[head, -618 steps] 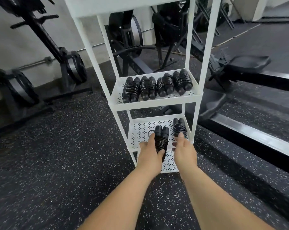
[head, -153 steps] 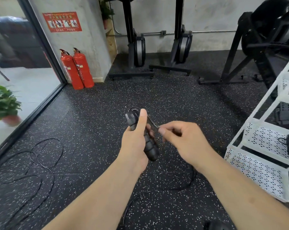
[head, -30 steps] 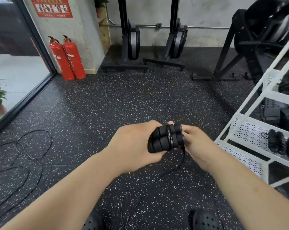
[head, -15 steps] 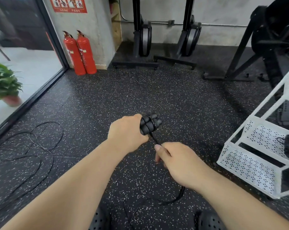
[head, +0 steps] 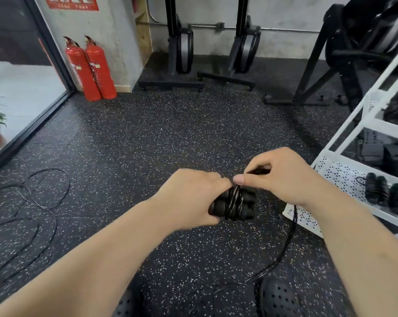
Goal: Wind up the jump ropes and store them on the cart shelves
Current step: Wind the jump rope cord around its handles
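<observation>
Gym floor, beside the white cart (head: 339, 177).

- Left hand (head: 189, 197): grip wrapped round the paired black handles (head: 232, 203), held out at mid-height over the floor. It looks the same as half a second ago.
- Right hand (head: 282, 177): half a second ago it was low, below the handles, drawing the cord (head: 293, 227) downward. Now it is up and over the top of the handles, touching the left hand. Thumb and forefinger pinch the cord just above the bundle.
- Several glossy turns of cord show round the middle of the handles. My read is that another loop is being laid on.
- Slack: a fair length hangs from under the right wrist and runs along the floor near the shoe. Winding is underway but not finished.
- Stored already: wound ropes (head: 376, 188) on a lower cart shelf, to the right.
- One more loose rope (head: 35, 203) is sprawled on the floor at left, well apart from the cart and not yet wound.
- Next, as I judge it, come more turns until the slack is used up, then the bundle goes on the shelf.
</observation>
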